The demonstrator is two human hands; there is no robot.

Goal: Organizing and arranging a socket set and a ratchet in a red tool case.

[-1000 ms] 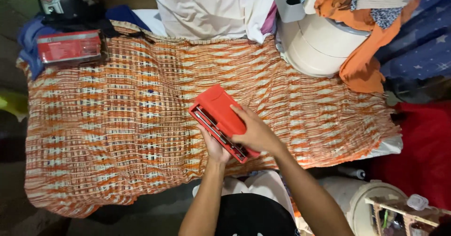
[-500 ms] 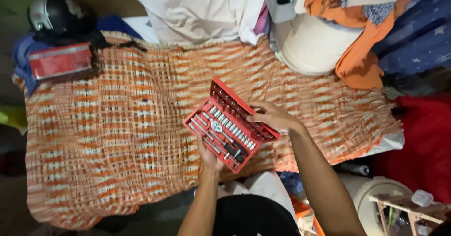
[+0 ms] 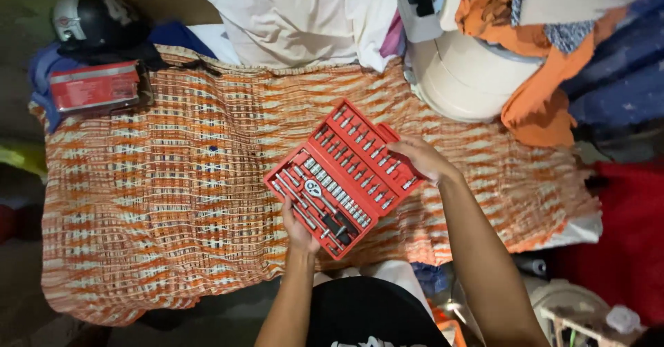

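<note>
Head view: red socket case (image 3: 344,175) lid fully open; left hand (image 3: 296,228) fingers grasping base, right hand (image 3: 420,159) fingers grasping lid; sockets untouched.

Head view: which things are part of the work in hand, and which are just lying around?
In hand: open red socket set case, left hand under its near edge, right hand on the lid.

Lying about: helmet, red box, white bucket, orange cloth.
</note>
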